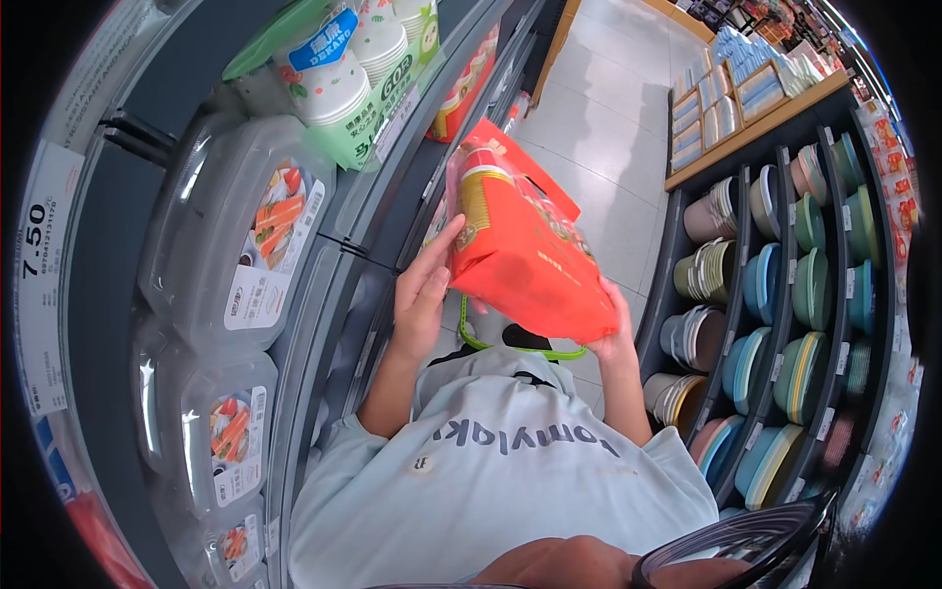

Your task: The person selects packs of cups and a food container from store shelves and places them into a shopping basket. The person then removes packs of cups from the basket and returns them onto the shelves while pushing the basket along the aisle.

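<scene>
Here's the red package (535,260), up in mid-air at the scene's middle, and the grip is clamped on it from both sides: left hand (424,299) on its left, right hand (615,332) at the near right corner, those fingers mostly tucked out of sight! The small print's too blurred to read. Below, a bright green rim (564,354) peeks out, largely blocked. Pale floor tiles (608,118) stretch far off between left shelf (306,314) and right rack (787,226).
</scene>
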`<state>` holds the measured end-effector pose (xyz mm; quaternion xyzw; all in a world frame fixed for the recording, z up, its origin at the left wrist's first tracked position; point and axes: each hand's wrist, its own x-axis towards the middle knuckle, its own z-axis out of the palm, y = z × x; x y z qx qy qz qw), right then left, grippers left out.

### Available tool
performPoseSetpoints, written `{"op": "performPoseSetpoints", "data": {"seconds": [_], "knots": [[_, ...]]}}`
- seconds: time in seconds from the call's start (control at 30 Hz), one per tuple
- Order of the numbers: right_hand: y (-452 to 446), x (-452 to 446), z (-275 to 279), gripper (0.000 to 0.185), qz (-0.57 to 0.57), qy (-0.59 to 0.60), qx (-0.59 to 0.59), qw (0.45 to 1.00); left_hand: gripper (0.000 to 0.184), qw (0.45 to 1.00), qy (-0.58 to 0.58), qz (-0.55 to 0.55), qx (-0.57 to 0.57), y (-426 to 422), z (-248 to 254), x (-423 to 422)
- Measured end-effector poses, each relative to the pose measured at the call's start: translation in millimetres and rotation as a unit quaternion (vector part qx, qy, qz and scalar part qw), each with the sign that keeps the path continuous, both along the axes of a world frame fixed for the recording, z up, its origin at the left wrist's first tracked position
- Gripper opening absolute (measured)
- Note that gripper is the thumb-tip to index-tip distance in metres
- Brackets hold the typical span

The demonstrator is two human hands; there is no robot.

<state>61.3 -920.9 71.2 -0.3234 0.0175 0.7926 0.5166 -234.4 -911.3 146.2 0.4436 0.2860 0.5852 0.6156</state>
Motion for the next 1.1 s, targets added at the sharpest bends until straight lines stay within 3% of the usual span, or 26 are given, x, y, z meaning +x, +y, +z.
{"op": "performPoseSetpoints", "data": {"seconds": [0.17,0.7,0.77,1.0,1.1], "knots": [[-2,-6,3,0.051,0.004,0.005,0.004,1.0,0.059,0.998,-0.059,-0.011,0.004,-2,-2,-3],[-3,-15,12,0.051,-0.018,-0.026,0.026,0.999,0.06,0.995,-0.102,0.002,-0.024,-8,-9,-1],[-3,-14,9,0.051,-0.017,-0.019,0.03,0.999,0.063,0.992,-0.094,0.074,-0.044,-7,-11,6],[0,-16,15,0.053,-0.049,-0.007,0.033,0.998,0.063,0.986,-0.164,0.019,-0.021,-6,-26,25],[1,-18,18,0.053,-0.058,-0.006,0.053,0.997,0.051,0.982,-0.187,-0.021,-0.028,-10,-37,38]]}}
